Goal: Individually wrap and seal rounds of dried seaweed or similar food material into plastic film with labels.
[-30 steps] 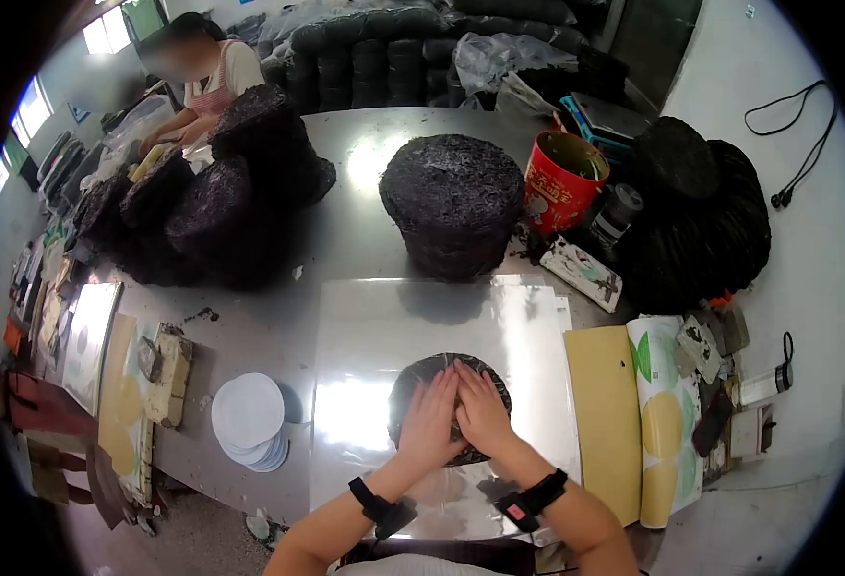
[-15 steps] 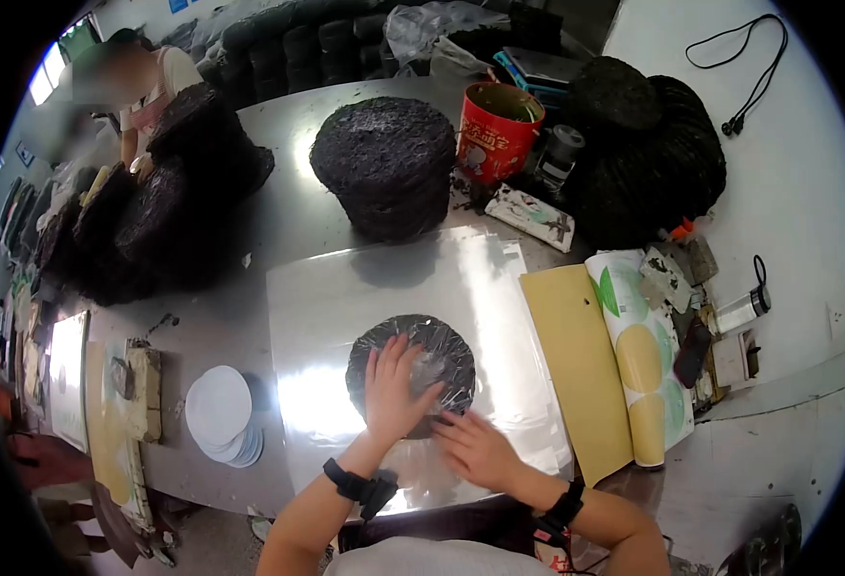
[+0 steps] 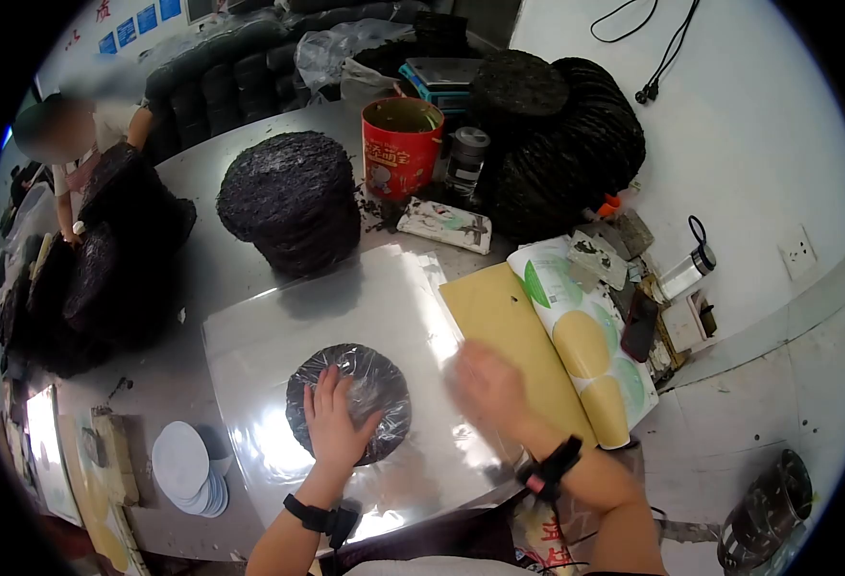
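place: packing workshop | signs: steel table (image 3: 206,257), stacked dark discs (image 3: 293,197) (probably tea), printed wrappers (image 3: 585,338)

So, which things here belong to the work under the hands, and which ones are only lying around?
In use:
left hand, flat on the film-wrapped dark round cake
clear film sheets under the cake
right hand, blurred, over the sheets' edge beside the yellow printed papers

Lying about:
red tin
tall stack of dark cakes
white round discs
steel flask

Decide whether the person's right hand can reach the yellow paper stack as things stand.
Probably yes: the right hand, blurred, hovers at the edge of the yellow paper stack, with nothing between them.
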{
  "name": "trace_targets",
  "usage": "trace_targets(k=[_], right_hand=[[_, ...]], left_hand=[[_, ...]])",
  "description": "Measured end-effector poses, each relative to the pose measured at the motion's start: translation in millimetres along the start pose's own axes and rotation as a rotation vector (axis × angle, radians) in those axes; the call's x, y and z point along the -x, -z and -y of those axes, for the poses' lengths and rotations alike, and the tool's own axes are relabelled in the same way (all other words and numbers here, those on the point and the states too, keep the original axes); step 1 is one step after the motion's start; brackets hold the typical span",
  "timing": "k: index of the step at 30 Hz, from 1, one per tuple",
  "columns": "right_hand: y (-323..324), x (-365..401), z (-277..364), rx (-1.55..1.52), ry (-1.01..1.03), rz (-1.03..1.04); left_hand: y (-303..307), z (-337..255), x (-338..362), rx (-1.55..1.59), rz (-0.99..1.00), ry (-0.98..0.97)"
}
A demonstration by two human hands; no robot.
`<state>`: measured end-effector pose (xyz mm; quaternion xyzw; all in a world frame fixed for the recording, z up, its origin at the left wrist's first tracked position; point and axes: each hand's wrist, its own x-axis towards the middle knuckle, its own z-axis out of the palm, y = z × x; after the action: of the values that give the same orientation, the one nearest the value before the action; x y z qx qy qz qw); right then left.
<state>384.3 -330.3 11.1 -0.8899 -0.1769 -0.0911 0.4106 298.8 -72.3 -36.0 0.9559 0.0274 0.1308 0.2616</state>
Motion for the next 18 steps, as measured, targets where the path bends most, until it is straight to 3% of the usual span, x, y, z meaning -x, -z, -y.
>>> trace_targets(k=[1,4,7,10,13,16,18], right_hand=[[4.3,-20.3,-51.1,0.003,-0.011,-0.162],[46.5,-86.0,-116.9,0.636,-0.013,-0.194],[38.7,-98.0,-171.0,0.809,-0.023,-0.196],[36.9,-95.5,-165.4,0.573,-0.219,-0.233],[44.5,-100.2,-181.1,0.252,-0.282,-0.343],[42.5,-100.5,-186.0,0.212,-0.306,-0.46],[60.9,-111.1,-159.0,0.205,-0.277,-0.336]], left_hand=[[0.4,-0.3,-0.9,-0.001,0.002,0.004],[1.0,-1.2,-1.7,-0.002,0.005,0.009],[0.4,0.4,-3.1,0.002,-0.004,0.002],[1.4,-0.3,-1.1,0.003,0.0,0.002],[0.2,1.0,-0.9,-0.009,0.002,-0.007],[0.0,1.4,-0.7,-0.011,0.004,-0.009],[-1.5,3.1,-1.4,-0.002,-0.005,-0.01]])
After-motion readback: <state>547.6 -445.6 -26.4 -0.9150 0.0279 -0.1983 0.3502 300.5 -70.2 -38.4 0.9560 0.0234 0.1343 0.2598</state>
